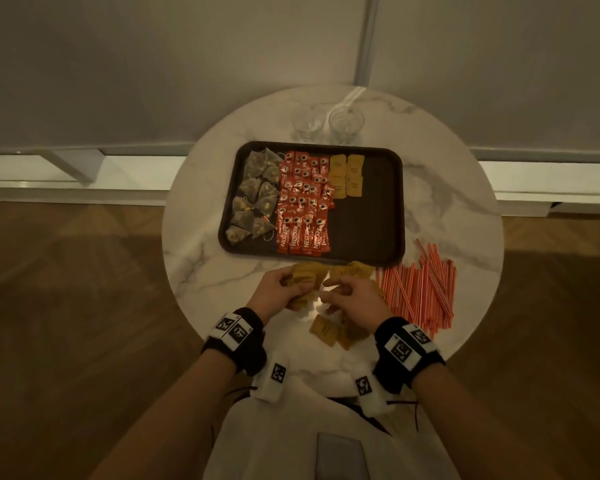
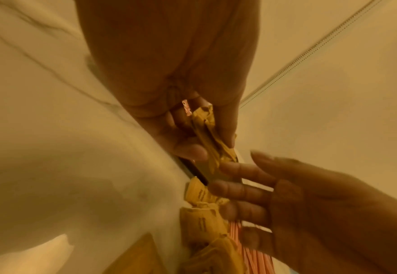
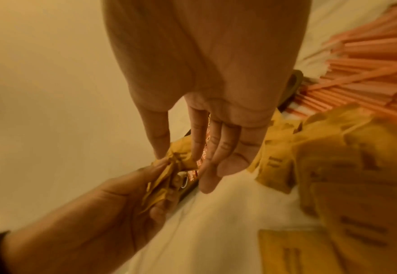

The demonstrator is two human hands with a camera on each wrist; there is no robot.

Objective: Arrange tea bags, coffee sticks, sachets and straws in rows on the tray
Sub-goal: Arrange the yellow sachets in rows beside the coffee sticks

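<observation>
A dark tray (image 1: 364, 220) holds tea bags (image 1: 253, 195) on its left, red coffee sticks (image 1: 303, 206) beside them, and two short columns of yellow sachets (image 1: 346, 174) at the far middle. In front of the tray's near edge, my left hand (image 1: 291, 278) grips a small stack of yellow sachets (image 2: 206, 133). My right hand (image 1: 329, 289) meets it from the right. Its thumb and forefinger pinch the end of a sachet (image 3: 178, 159) in that stack, and its other fingers are stretched out. More loose sachets (image 1: 326, 330) lie under and behind my hands. Orange straws (image 1: 420, 292) lie heaped to the right.
Two empty glasses (image 1: 326, 123) stand behind the tray on the round marble table (image 1: 201, 258). The tray's right part is bare. The table's rim runs close to my wrists, with wooden floor below on both sides.
</observation>
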